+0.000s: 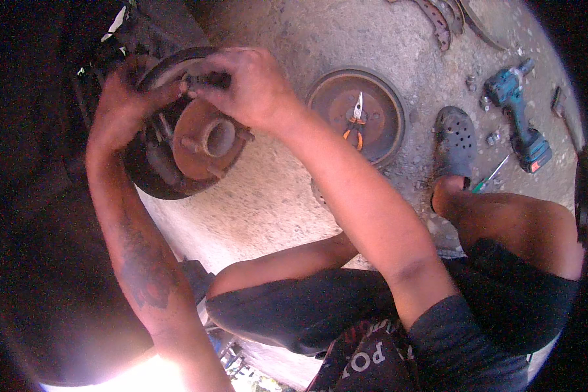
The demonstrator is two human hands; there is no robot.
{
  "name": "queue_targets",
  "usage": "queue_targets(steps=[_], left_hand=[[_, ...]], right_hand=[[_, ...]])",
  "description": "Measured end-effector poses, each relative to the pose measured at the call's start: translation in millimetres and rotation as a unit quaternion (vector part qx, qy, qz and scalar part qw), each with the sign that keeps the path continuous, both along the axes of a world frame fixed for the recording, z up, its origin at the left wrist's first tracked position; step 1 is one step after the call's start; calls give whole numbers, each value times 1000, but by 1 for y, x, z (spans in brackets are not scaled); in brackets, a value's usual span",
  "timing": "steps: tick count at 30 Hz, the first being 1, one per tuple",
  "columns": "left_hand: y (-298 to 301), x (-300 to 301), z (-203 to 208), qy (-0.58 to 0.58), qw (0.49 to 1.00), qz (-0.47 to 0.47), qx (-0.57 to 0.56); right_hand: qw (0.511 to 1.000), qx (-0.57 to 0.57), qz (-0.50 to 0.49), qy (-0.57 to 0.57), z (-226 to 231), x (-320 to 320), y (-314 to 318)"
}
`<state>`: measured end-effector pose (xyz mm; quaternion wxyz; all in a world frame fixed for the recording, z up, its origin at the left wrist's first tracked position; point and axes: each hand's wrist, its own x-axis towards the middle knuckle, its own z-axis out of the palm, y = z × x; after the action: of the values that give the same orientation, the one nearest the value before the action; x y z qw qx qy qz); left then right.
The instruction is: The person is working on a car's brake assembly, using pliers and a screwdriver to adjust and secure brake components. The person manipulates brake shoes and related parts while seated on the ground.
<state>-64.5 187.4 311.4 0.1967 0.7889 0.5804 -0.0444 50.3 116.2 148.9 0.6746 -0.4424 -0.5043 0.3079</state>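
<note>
A drum brake assembly is in front of me at the upper left, its rusty round wheel hub [217, 138] facing me with studs around the centre. Behind the hub sits the dark backing plate [151, 171]. Along the top curves a dark brake shoe [176, 64]. My left hand [125, 108] is closed around the shoe's left side, its thumb reaching inward. My right hand [258, 88] is closed near the shoe's upper right end, with a small dark piece at its fingertips that I cannot make out. The fingers partly hide the parts above the hub.
A rusty brake drum [393, 104] lies on the concrete, with orange-handled pliers [355, 124] inside. To the right are a teal cordless impact wrench [517, 111], loose nuts [493, 137] and a green-handled screwdriver [491, 176]. Old brake shoes [438, 23] lie at the top. My clog [455, 140] is beside the drum.
</note>
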Motion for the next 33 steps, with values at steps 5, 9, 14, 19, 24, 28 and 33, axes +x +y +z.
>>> queue_targets(steps=[5,9,14,19,24,28,33], left_hand=[[-1,2,2,13,1000,-1,-3],[-3,3,0,12,999,-1,33],[-2,4,-3,5,999,34,16],[5,3,-4,36,999,24,6],[0,0,-8,38,997,52,49],[-3,0,-8,-43,998,25,33],[-2,6,-6,16,998,36,58]], right_hand=[[993,38,-58,-92,1,2,2],[998,7,-8,-63,-2,5,2],[998,-53,32,-13,-3,11,-1],[988,-72,86,111,-12,6,-2],[953,-226,-13,204,-75,39,6],[871,-448,-187,75,-158,123,-3],[774,-577,-220,-141,-226,179,-26]])
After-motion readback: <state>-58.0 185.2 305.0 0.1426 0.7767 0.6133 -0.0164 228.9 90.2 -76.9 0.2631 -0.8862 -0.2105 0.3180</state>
